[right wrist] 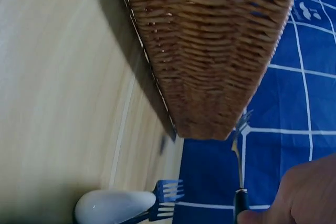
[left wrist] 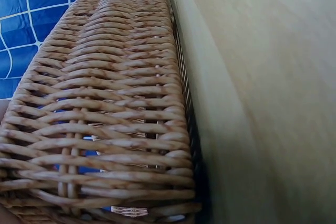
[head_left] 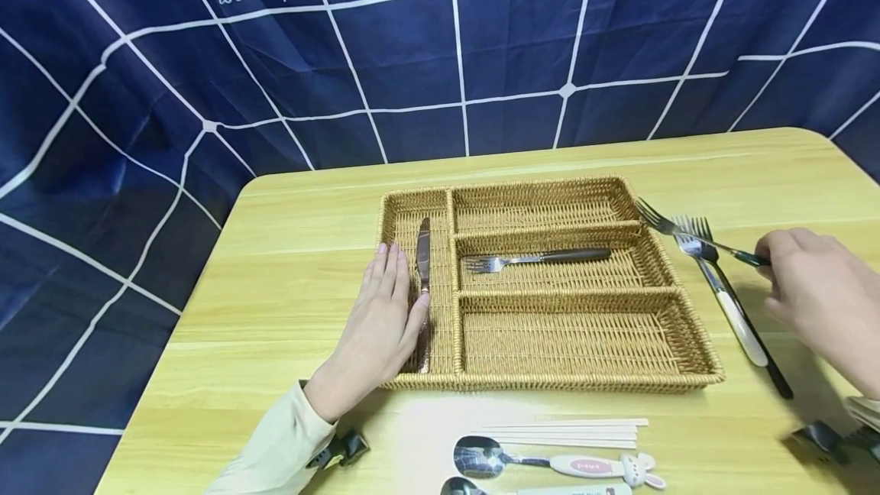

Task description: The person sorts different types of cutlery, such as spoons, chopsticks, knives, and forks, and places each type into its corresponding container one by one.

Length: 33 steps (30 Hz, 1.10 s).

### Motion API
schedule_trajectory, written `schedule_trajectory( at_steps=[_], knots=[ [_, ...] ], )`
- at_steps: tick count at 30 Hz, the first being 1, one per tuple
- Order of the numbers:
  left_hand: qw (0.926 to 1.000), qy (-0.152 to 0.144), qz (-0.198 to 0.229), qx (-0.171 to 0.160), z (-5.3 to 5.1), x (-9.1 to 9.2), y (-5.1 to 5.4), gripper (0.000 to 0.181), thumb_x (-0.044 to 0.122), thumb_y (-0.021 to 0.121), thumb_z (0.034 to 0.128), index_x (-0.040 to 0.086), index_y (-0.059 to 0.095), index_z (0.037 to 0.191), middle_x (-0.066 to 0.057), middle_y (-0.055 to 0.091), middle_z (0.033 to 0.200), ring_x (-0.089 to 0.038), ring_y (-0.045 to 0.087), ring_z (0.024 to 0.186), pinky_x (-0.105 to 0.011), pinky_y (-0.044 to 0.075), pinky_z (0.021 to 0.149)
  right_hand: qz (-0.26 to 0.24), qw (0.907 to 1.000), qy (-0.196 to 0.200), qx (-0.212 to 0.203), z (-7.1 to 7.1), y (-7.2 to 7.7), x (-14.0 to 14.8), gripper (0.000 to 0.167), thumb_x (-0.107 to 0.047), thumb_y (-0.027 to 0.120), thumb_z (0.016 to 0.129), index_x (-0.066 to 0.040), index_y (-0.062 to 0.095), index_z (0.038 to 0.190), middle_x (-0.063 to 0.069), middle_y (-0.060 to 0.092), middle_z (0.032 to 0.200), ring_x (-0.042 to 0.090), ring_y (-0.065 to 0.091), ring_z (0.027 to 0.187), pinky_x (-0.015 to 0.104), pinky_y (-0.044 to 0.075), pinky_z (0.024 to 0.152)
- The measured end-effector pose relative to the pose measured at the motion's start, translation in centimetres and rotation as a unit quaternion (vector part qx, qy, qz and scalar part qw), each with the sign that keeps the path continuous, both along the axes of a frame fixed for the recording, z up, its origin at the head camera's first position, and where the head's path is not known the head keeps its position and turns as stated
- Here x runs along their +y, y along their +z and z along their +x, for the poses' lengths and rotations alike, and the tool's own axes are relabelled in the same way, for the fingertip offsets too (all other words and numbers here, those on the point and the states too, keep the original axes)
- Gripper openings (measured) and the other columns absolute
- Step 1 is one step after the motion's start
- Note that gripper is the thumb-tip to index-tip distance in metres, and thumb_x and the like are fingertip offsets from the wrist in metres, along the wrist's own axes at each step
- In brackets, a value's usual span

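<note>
My left hand (head_left: 385,315) rests with straight fingers over the left rim of a wicker cutlery tray (head_left: 571,382). Beside its fingers, a table knife (head_left: 423,254) lies lengthwise in the tray's left compartment, partly hidden by the thumb. A dark-handled fork (head_left: 550,257) lies in the middle right compartment. My right hand (head_left: 821,289) pinches the handle end of another fork (head_left: 715,243), held above the table with its tines by the tray's right rim. In the right wrist view that held fork (right wrist: 239,166) points up beside the wicker wall.
Under the held fork lie a white-handled fork (head_left: 739,327) and a black-handled fork (head_left: 770,365). Pale chopsticks (head_left: 571,434), a spoon with a rabbit-shaped handle end (head_left: 584,466) and another spoon (head_left: 464,487) lie in front of the tray. A blue grid curtain (head_left: 516,44) hangs behind the table.
</note>
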State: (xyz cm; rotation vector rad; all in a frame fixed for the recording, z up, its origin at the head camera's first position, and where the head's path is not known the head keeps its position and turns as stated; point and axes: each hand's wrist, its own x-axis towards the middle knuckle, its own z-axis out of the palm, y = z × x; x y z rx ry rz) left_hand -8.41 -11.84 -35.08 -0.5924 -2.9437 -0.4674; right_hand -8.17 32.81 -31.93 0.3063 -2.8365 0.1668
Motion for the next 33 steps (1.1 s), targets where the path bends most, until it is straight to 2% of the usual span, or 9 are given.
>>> schedule_trajectory(
  at_steps=[4,7,13,18,28,33],
  knots=[
    [1.0,0.0,-0.004,0.0,0.0,0.0,0.0,0.063,0.03,0.038,0.1046,-0.014,0.02,0.146,-0.03,0.016,0.154,-0.039,0.007,0.146,-0.046,0.009,0.119,0.004,0.9999,0.003,0.012,-0.1,0.4,-0.9,0.042,0.017,0.069,0.05,0.011,0.049,0.087,0.02,0.05,0.074,0.044,0.048,0.069,0.052,0.037,0.057],
    [1.0,0.0,-0.005,0.001,0.0,-0.1,-0.1,0.063,0.03,0.038,0.1045,-0.014,0.02,0.146,-0.03,0.017,0.154,-0.039,0.007,0.146,-0.047,0.01,0.119,0.013,0.9995,0.013,0.026,-0.3,0.6,-1.3,0.044,0.017,0.07,0.048,0.01,0.049,0.087,0.022,0.05,0.075,0.044,0.048,0.069,0.051,0.036,0.057],
    [1.0,0.002,-0.002,-0.003,0.0,-0.1,0.0,0.063,0.03,0.038,0.1044,-0.013,0.019,0.146,-0.03,0.017,0.154,-0.039,0.007,0.146,-0.045,0.007,0.119,0.025,0.9965,0.058,0.055,-0.9,1.0,-2.2,0.042,0.016,0.068,0.05,0.009,0.049,0.087,0.021,0.051,0.076,0.043,0.049,0.067,0.052,0.038,0.053],
    [1.0,0.002,-0.003,-0.005,0.0,-0.1,-0.1,0.063,0.03,0.038,0.1044,-0.013,0.02,0.146,-0.03,0.016,0.154,-0.038,0.005,0.146,-0.045,0.007,0.119,0.025,0.9929,0.094,0.067,-1.5,1.4,-3.6,0.042,0.014,0.068,0.048,0.007,0.049,0.084,0.017,0.05,0.073,0.041,0.049,0.066,0.053,0.038,0.05],
    [1.0,0.002,-0.005,-0.008,0.0,0.0,0.0,0.064,0.031,0.038,0.1044,-0.013,0.02,0.146,-0.029,0.016,0.154,-0.037,0.004,0.146,-0.045,0.006,0.119,0.049,0.9893,0.134,0.03,-2.2,1.8,-6.4,0.051,0.007,0.083,0.047,0.003,0.05,0.086,0.014,0.052,0.077,0.036,0.051,0.07,0.051,0.044,0.059],
    [0.9999,0.002,-0.004,-0.009,0.0,0.0,0.0,0.064,0.031,0.038,0.1044,-0.013,0.018,0.147,-0.029,0.016,0.154,-0.036,0.003,0.146,-0.044,0.006,0.119,0.067,0.9845,0.161,0.013,-2.4,1.7,-7.7,0.063,0.003,0.09,0.042,0.006,0.051,0.091,0.018,0.055,0.082,0.037,0.053,0.073,0.053,0.049,0.063]
  ],
)
